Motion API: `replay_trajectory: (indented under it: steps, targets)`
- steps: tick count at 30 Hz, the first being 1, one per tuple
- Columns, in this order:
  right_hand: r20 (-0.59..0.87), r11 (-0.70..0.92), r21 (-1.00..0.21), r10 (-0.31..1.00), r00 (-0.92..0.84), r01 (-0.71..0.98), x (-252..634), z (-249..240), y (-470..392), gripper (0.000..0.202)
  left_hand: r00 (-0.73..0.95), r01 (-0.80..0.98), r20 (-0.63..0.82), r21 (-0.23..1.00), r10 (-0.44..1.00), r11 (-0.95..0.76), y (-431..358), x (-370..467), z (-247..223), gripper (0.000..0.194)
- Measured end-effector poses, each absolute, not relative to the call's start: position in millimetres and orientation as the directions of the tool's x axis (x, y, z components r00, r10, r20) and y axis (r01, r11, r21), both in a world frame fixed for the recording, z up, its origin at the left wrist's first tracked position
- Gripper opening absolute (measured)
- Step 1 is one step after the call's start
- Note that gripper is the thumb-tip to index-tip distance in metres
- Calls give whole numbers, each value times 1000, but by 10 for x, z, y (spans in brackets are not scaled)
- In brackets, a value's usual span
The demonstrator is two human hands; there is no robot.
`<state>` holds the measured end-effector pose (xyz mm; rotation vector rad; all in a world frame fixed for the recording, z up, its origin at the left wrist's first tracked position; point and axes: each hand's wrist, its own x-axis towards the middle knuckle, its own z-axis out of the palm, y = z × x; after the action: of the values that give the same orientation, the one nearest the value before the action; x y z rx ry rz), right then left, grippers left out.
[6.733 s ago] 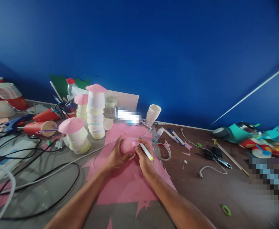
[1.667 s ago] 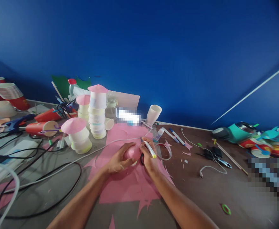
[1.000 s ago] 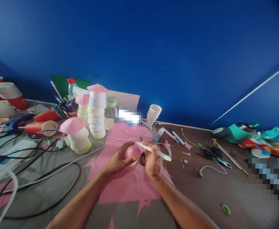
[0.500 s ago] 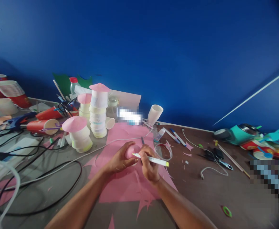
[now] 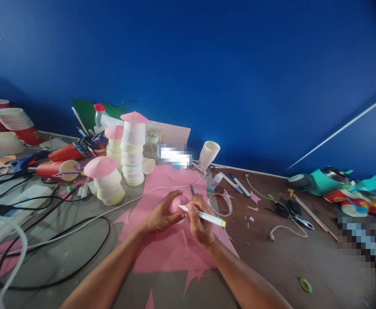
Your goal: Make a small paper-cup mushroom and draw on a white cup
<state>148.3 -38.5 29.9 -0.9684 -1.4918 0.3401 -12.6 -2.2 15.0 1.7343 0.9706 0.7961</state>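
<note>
My left hand point(image 5: 164, 215) curls around a small pink paper cone point(image 5: 175, 204), its thumb on the near side. What lies under the cone is mostly hidden by the fingers. My right hand point(image 5: 201, 223) grips a white marker point(image 5: 209, 218) with a yellow end, its tip touching or very near the cone's surface. Both hands are over a large pink paper sheet point(image 5: 157, 257) with jagged cut edges. To the left stand stacked paper cups under pink cone tops: a short stack point(image 5: 110, 184), a tall one point(image 5: 133, 159) and another behind point(image 5: 113, 143).
A white cable point(image 5: 110, 209) crosses the sheet, and black cables point(image 5: 106, 244) loop at left. Red cups point(image 5: 56, 169) and a blue glue gun point(image 5: 30, 159) lie farther left. A paper cup point(image 5: 209, 152), markers point(image 5: 239, 185) and scissors point(image 5: 303, 222) are to the right. Behind rises a blue wall.
The marker in my right hand has tilted slightly, its yellow end a little lower and farther left. My left hand stays around the pink paper cone.
</note>
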Motion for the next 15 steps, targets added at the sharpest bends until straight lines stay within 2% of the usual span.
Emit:
replay_trajectory:
  steps: [7,15]
  targets:
    - [696,623,-684,713,84,379,1497,352,-402,31,470,293,50,933,881,-209,-23,-126,163,82]
    - [628,567,-771,751,204,290,1549,333,-349,45,479,285,47,936,876,-206,-19,-132,141,80]
